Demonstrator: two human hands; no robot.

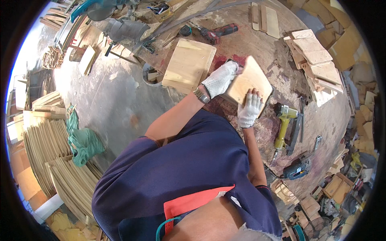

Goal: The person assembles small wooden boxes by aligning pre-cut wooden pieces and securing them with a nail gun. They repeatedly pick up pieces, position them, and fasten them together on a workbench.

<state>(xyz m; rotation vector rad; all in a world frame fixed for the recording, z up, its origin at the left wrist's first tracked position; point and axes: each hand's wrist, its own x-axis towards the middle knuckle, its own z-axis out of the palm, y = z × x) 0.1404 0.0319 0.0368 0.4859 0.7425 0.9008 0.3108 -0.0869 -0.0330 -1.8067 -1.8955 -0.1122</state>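
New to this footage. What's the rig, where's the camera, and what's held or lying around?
There's no robot: a person works with two gloved hands. The single picture looks down from a head-worn fisheye camera, so straight edges bend. The left hand is at the left edge of a pale wooden board; the right hand lies fingers flat on it. On the work surface around them are stacked boards, a red-and-black drill and a yellow-green power tool.

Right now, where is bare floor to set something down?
Widest: the floor at left, between the green bundle and the bucket. Smaller: between the board pile and blue power tool. Crowded: near the left hand, with flat boards and the red drill; beside the right hand, with the nail gun.
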